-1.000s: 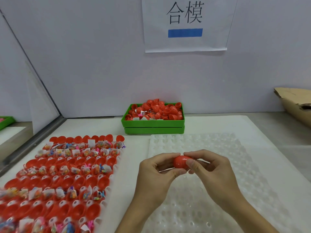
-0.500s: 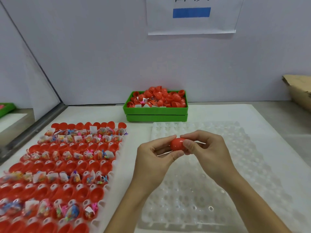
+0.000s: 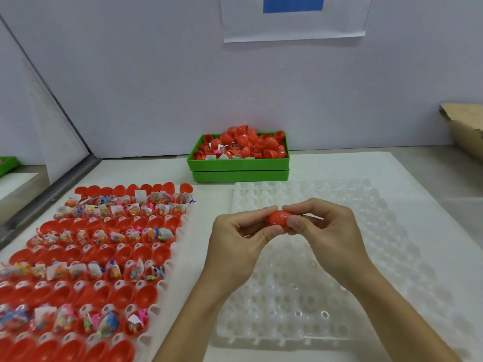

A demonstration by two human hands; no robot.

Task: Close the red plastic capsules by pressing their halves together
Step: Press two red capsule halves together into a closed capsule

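One red capsule (image 3: 278, 218) sits pinched between two hands above one clear dimpled tray (image 3: 379, 257): the left hand (image 3: 240, 244) and the right hand (image 3: 324, 231) each hold a pinching grip on one end. Two stacked green bins (image 3: 239, 168) stand behind on the worktop (image 3: 209, 296).

No readable text anywhere — the white paper sheet (image 3: 292, 19) taped to the wall above the green tray (image 3: 238, 163) shows only a plain blue rectangle (image 3: 293, 4), and the small slips among the capsules are too blurred to read.
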